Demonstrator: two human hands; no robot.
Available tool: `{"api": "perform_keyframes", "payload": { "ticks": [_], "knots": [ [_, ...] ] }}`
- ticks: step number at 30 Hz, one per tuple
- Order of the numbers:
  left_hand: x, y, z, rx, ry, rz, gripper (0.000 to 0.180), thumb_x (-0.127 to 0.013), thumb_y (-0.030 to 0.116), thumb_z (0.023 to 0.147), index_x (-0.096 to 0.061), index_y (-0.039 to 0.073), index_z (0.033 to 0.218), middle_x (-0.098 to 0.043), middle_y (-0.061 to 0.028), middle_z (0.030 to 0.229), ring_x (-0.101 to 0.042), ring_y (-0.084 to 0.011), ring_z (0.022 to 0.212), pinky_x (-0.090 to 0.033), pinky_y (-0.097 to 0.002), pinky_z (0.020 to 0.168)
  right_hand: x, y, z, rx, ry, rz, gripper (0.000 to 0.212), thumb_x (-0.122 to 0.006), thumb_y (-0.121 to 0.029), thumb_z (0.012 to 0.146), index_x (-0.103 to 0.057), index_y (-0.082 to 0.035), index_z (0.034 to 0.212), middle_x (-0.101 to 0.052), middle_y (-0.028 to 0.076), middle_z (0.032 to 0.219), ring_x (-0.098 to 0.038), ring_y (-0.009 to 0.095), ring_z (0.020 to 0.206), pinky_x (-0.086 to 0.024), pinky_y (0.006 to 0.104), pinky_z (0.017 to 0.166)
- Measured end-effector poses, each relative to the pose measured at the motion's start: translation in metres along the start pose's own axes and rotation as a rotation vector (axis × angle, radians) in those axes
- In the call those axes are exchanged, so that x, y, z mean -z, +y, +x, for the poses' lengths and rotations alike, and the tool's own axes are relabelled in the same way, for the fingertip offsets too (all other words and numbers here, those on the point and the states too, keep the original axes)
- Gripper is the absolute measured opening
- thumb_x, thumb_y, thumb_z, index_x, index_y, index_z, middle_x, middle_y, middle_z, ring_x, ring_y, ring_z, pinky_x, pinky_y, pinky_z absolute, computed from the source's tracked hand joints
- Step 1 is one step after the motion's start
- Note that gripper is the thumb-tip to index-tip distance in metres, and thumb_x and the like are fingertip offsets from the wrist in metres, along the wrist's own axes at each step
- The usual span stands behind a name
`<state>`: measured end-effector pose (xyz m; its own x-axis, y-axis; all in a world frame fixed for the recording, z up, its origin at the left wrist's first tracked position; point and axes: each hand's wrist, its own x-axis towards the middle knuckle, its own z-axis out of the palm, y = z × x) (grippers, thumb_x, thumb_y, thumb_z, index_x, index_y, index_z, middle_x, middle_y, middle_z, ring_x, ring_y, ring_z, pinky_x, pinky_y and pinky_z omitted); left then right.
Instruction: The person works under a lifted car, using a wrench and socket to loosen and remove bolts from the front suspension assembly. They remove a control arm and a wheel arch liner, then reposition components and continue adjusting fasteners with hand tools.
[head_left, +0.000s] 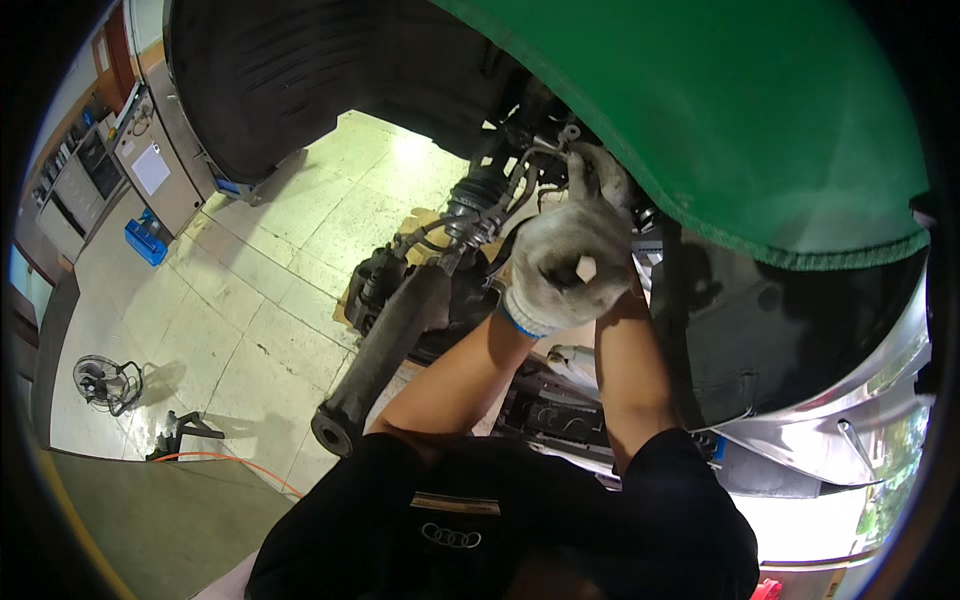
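Both hands wear dirty grey-white work gloves and are at the inner side of a car's wheel well, just under the edge of a green cover. My left hand (565, 262), with a blue-edged cuff, is closed in front of the right, its fingertips turned away from view; a dark smudge and a pale spot mark its back. Mostly behind it, my right hand (612, 182) has bent fingers near metal suspension parts (540, 150). What the hands grip is hidden. To their left are a ribbed black rubber boot (475, 193) and a dark wheel hub assembly (375, 290).
The green fender cover (740, 110) hangs over the right side. A thick dark cylinder (385, 355) with a holed end juts towards me. A black wheel-arch liner (330, 65) is above left. On the tiled floor stand a fan (105, 382) and a blue case (146, 240); an orange hose (230, 458) lies there.
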<state>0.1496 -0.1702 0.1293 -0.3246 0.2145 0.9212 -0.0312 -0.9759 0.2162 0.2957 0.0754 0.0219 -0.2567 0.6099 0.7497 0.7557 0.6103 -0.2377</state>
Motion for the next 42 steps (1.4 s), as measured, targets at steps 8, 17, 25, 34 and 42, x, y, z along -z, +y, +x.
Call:
{"api": "perform_keyframes", "payload": {
  "ticks": [8, 17, 25, 34, 42],
  "knots": [
    [-0.030, -0.004, 0.043, 0.157, -0.040, 0.247, 0.008, -0.071, -0.002, 0.078, -0.064, 0.001, 0.079, -0.064, -0.0074, 0.065, -0.067, -0.0154, 0.061, -0.053, -0.0265, 0.059, 0.024, -0.026, 0.005, 0.000, 0.004, 0.046, 0.052, -0.068, -0.036, 0.094, -0.056, -0.013, 0.139, -0.053, 0.015, 0.143, -0.051, 0.031, 0.130, -0.042, 0.0460, 0.108],
    [-0.047, -0.031, 0.084, 0.154, -0.130, 0.714, 0.021, -0.066, 0.021, 0.089, -0.070, 0.002, 0.094, -0.071, -0.0150, 0.082, -0.070, -0.0314, 0.075, -0.057, -0.0389, 0.070, 0.041, -0.039, 0.018, 0.037, 0.013, 0.086, 0.047, -0.069, -0.034, 0.092, -0.060, -0.014, 0.134, -0.057, 0.013, 0.137, -0.054, 0.031, 0.125, -0.045, 0.0447, 0.105],
    [-0.043, -0.035, 0.077, 0.342, 0.025, 0.609, 0.024, -0.062, 0.024, 0.089, -0.069, 0.001, 0.092, -0.070, -0.0174, 0.089, -0.068, -0.0388, 0.081, -0.057, -0.0435, 0.075, 0.061, -0.071, 0.017, 0.075, -0.034, 0.127, 0.042, -0.069, -0.033, 0.092, -0.064, -0.016, 0.129, -0.060, 0.011, 0.131, -0.058, 0.031, 0.120, -0.048, 0.0436, 0.101],
    [0.024, -0.003, -0.084, 0.281, 0.195, 0.411, 0.041, -0.060, 0.033, 0.097, -0.065, -0.003, 0.115, -0.061, -0.0212, 0.117, -0.062, -0.0352, 0.108, -0.053, -0.0412, 0.090, 0.079, -0.092, 0.021, 0.285, 0.048, -0.150, 0.027, -0.073, -0.029, 0.090, -0.074, -0.014, 0.113, -0.066, 0.012, 0.112, -0.063, 0.032, 0.107, -0.053, 0.0421, 0.092],
    [0.014, -0.007, -0.005, 0.164, -0.066, 0.004, 0.012, -0.061, -0.001, 0.065, -0.069, 0.005, 0.072, -0.066, -0.0083, 0.069, -0.066, -0.0269, 0.067, -0.055, -0.0375, 0.076, 0.016, -0.031, 0.015, -0.022, 0.013, 0.431, 0.035, -0.055, -0.032, 0.103, -0.064, -0.008, 0.126, -0.068, 0.010, 0.113, -0.064, 0.026, 0.103, -0.053, 0.0422, 0.094]
  ]
}}
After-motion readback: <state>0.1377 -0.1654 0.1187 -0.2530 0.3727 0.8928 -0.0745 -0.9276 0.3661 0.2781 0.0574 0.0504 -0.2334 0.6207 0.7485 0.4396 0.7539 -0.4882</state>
